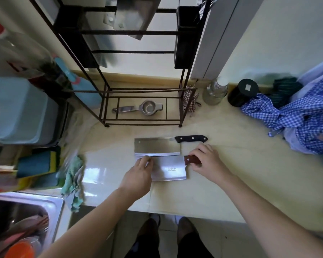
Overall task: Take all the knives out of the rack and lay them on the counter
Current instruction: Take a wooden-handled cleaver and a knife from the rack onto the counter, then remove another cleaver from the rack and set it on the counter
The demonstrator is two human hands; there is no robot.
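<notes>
Two cleavers lie flat on the pale counter (222, 183) in front of the black wire rack (144, 94). The farther one, a black-handled cleaver (157, 146), lies apart from my hands. The nearer, brown-handled cleaver (171, 169) rests just below it. My right hand (206, 161) grips its brown handle. My left hand (140, 175) pinches the blade's left end. High in the rack, another cleaver blade (134, 17) still hangs, blurred.
A metal strainer (144, 108) lies on the rack's bottom shelf. A glass jar (215, 92), a black canister (243, 93) and blue checked cloth (296, 116) sit at the right. A green rag (74, 181), sponges and a steel sink (26, 211) are at the left.
</notes>
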